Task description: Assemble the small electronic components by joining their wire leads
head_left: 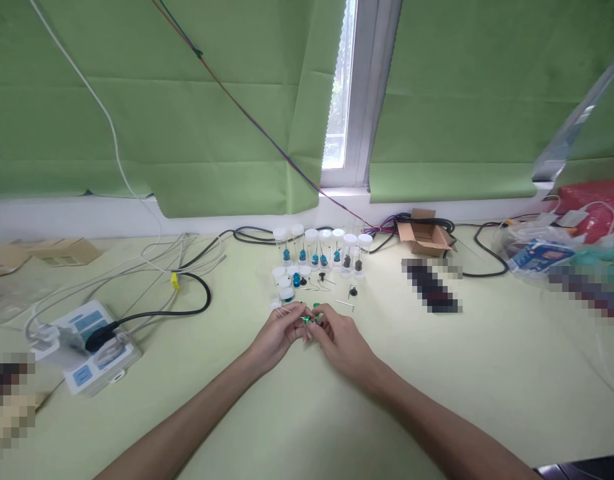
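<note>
My left hand [279, 333] and my right hand [343, 339] meet over the table, fingers closed around a small shiny green part [305, 320]. A thin metal rod [283, 311] sticks out beside the left fingers; its far end is hidden. Another bit of green shows above the right fingertips. Just beyond stand several clear tubes with white caps [311, 235], holding small blue or dark parts. In front of them lie loose white caps [285, 283], a blue part [296, 280] and small black parts [353, 291]. An L-shaped hex key [345, 305] rests near my right hand.
A small open cardboard box [424, 237] stands by black cables at the back. To the left, a white power strip [94, 347] has plugs and cables running from it. Plastic bags with a blue packet [539, 257] lie at the right. Green blinds [227, 100] hang behind.
</note>
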Tool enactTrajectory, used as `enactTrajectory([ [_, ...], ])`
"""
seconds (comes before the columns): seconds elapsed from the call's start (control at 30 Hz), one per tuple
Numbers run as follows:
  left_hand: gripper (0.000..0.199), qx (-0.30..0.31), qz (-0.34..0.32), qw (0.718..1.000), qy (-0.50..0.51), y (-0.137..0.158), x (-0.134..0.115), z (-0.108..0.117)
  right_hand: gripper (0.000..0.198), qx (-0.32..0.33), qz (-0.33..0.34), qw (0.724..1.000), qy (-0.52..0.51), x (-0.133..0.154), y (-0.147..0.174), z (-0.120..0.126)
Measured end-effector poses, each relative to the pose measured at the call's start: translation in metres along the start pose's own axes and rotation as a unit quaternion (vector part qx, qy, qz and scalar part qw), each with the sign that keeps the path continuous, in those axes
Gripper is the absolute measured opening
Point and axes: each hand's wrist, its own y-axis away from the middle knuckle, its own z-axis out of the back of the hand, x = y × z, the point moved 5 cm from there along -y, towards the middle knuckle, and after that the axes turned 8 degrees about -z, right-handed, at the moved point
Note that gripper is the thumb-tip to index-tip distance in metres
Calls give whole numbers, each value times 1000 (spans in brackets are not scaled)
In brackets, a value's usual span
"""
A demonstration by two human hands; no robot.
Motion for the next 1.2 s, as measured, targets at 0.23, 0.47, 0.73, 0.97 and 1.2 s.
enactTrajectory([
  [0.23,22,3,1,1000,0,0,1,1,14,-1,-2,1000,7,0,0,0],
  [0.47,21,1,-3,1000,-1,1,1,1,14,-1,4,1000,10,-2,-1,-1],
  [0.73,22,8,-2,1000,-5,1,1,2,14,4,1,1000,10,-1,0,0],
  [0.97,22,3,-1,1000,-1,0,1,1,16,16,-8,1000,19,-2,0,0],
  [1.2,23,6,-3,1000,-2,0,1,1,18,25,-8,1000,14,-2,0,-1],
])
